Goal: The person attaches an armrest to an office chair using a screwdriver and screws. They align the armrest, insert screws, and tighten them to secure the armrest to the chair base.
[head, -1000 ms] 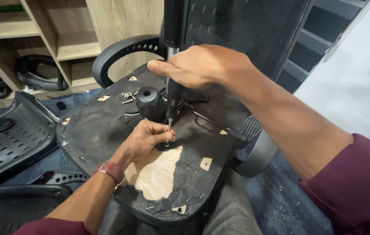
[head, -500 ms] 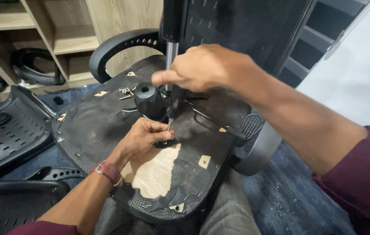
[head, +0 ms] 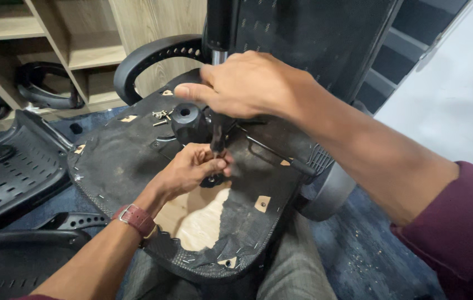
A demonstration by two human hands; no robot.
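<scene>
An overturned office chair seat (head: 119,161) rests on my lap, its black fabric underside torn open over bare wood (head: 200,216). My right hand (head: 247,83) is closed around the handle of a screwdriver (head: 217,136) that stands upright on the seat. My left hand (head: 192,169), with a red-strapped watch on its wrist, pinches the screwdriver's tip and a small fastener where it meets the seat. A black round mechanism hub (head: 186,119) stands just behind the tip. Several loose screws (head: 160,115) lie on the fabric beside the hub.
A black armrest (head: 147,58) curves up at the seat's far side, and the chair's back (head: 308,39) rises behind. Black perforated plastic chair parts (head: 8,172) lie on the floor at left. Wooden shelves (head: 80,39) stand behind, with a black ring-shaped part (head: 44,86).
Both hands stay on the screwdriver and the seat. The view has shifted slightly; the right hand looks a little higher and closer to the chair back.
</scene>
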